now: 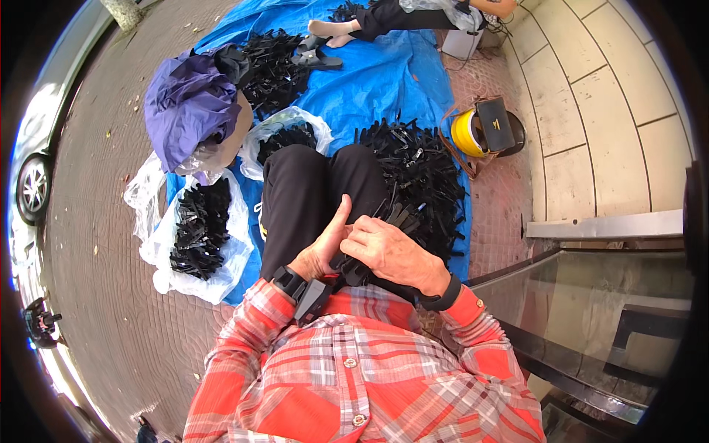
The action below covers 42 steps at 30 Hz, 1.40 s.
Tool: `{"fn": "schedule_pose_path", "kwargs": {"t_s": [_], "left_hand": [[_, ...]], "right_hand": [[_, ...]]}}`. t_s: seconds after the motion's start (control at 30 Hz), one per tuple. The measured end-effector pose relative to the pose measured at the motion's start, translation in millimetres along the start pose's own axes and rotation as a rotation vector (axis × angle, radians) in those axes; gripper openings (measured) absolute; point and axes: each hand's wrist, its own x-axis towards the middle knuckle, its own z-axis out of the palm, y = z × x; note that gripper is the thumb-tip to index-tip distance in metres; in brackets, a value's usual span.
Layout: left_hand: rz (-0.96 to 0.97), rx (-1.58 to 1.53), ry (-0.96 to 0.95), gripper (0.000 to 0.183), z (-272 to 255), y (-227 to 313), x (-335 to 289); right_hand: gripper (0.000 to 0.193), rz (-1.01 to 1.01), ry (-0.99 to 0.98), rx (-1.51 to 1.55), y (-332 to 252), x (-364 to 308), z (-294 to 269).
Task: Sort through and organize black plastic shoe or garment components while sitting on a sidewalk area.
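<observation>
My left hand (329, 242) is over my lap with its thumb stretched up; its other fingers are mostly hidden by my right hand. Fingers curled, my right hand (391, 253) is closed on thin black strips (399, 216) that look like zippers. A dark clump (356, 272) sits just below the two hands, partly covered. To the right of my knees spreads a large pile of black zipper-like strips (402, 159) with small shiny metal bits. More strips fill an open clear plastic bag (240, 255) at the left, and another bag (323, 127) beyond my knees.
A blue tarp (354, 88) lies under the piles. Purple cloth (185, 111) covers something at the left. Sandals (317, 57) and a further black pile (273, 70) lie farther off, near another person's bare feet (332, 31). A yellow drum (465, 133) stands by the tiled wall (583, 111).
</observation>
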Motion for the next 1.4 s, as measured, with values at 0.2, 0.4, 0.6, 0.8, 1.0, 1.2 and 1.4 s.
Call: {"fn": "schedule_pose_path", "kwargs": {"t_s": [0.2, 0.4, 0.6, 0.8, 1.0, 1.2, 1.4], "left_hand": [[0.034, -0.032, -0.026, 0.088, -4.7, -1.7, -0.4], [0.018, -0.210, -0.309, 0.070, -0.4, -1.6, -4.1], [0.163, -0.045, -0.308, 0.046, -4.6, -2.9, -0.5], [0.228, -0.009, -0.230, 0.046, 13.7, 1.7, -6.5], [0.426, 0.209, -0.155, 0.040, 17.8, -3.4, -2.3], [0.471, 0.115, -0.060, 0.029, 20.1, -4.7, -3.5], [0.513, 0.150, -0.011, 0.027, 22.7, -5.0, -3.2]], "right_hand": [[0.029, 0.008, -0.024, -0.071, -0.5, 4.1, -1.2], [0.028, 0.374, 0.772, 0.529, -1.5, -5.5, -47.2], [0.048, 0.653, 1.198, 1.208, 5.5, -52.2, -60.3], [0.034, 1.072, 1.103, 1.325, 4.4, -53.2, 9.2], [0.025, 0.937, 1.006, 1.176, 7.8, -33.5, 25.3], [0.013, 0.895, 0.968, 1.402, 13.8, -39.4, 26.3], [0.011, 0.971, 1.029, 1.514, 14.4, -38.7, 24.0]]}}
